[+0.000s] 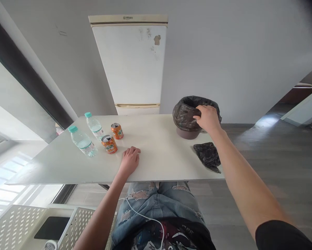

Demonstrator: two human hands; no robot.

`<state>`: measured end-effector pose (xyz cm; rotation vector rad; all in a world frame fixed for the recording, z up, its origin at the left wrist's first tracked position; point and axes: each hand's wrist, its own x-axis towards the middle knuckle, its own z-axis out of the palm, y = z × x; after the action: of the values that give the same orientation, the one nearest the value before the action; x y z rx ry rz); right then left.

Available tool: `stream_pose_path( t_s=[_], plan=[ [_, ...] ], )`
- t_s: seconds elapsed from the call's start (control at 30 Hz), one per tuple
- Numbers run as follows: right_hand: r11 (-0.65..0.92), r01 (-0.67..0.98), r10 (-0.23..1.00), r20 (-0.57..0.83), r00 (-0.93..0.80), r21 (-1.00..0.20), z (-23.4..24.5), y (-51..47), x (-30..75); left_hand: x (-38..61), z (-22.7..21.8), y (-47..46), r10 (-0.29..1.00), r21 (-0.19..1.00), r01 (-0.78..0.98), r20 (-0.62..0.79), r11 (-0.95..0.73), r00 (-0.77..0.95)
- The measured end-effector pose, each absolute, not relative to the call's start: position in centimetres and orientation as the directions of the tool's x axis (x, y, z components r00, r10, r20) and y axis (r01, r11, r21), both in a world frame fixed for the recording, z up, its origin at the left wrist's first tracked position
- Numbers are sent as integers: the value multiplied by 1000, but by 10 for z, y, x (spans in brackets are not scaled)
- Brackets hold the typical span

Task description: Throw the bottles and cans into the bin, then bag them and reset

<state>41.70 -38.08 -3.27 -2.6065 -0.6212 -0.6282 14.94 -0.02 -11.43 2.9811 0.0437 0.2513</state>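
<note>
My left hand [130,160] rests palm down on the white table [158,152], fingers slightly curled, nothing in them. Just beyond it stand two orange soda cans, a nearer one [109,144] and a farther one [116,131]. To their left are two clear plastic bottles with turquoise caps, one in front [82,141] and one behind [94,125]. At the far right of the table, a purplish bin [188,134] is lined with a black garbage bag [184,116]. My right hand [209,118] is over its rim, thumb and fingers closed on the bag's edge; some fingertips are hidden.
A crumpled black plastic bag [208,156] lies on the table in front of the bin. Behind the table stands a white refrigerator [132,66] against a grey wall. A cream perforated basket [17,225] is low at the left, and a white cable [145,216] crosses my lap.
</note>
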Motion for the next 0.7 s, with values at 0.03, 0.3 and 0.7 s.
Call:
stream_pose_path(
  t_s=[0.03,0.3,0.7],
  plan=[
    [-821,498,316,504,804,-279,-32,-375,416,149,-114,0,42,150,17,166,-989,985],
    [-686,646,440,515,735,-335,-2,-293,372,149,-115,-2,53,139,30,165,-990,985],
    [-343,832,576,603,552,-435,27,-218,284,149,-115,-2,67,148,46,137,-988,988]
  ],
)
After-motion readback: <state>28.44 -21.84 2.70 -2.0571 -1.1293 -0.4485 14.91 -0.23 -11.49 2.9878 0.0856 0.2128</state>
